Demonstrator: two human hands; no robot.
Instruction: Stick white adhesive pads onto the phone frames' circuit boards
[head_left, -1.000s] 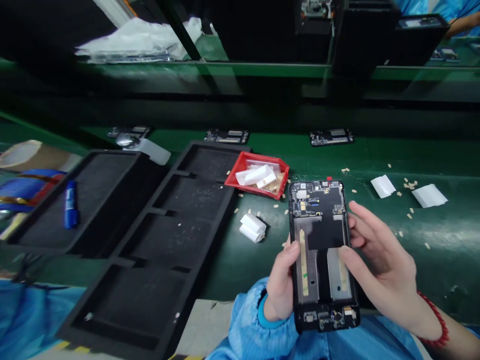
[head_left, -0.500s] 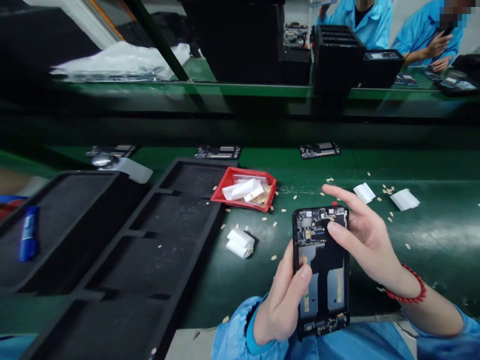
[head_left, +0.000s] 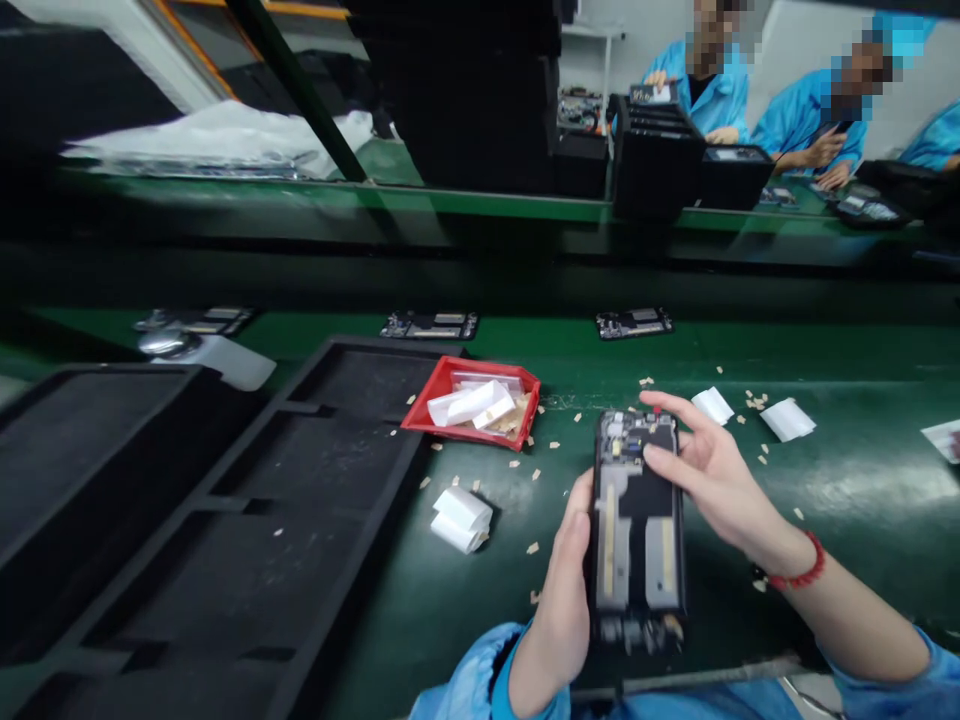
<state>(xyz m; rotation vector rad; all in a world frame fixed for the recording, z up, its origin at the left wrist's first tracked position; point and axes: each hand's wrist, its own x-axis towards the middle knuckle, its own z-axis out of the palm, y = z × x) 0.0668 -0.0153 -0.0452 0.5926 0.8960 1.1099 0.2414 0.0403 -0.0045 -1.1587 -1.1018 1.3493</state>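
Note:
I hold an opened black phone body (head_left: 637, 525) upright over the green belt (head_left: 862, 480), its circuit board and inner plates facing me. My left hand (head_left: 562, 600) grips its left edge, thumb on the face. My right hand (head_left: 709, 470) rests on the upper right, thumb pressing the board area and forefinger stretched over the top edge. A red bead bracelet circles my right wrist.
A red tray (head_left: 471, 405) of white pieces sits left of the phone, with a white folded piece (head_left: 461, 520) before it. Black foam trays (head_left: 247, 520) fill the left. More phone boards (head_left: 634, 322) lie further back. People in blue sit beyond.
My view has tilted up and the phone has moved away from me towards the belt. My right hand slid from the phone's right side up to its top.

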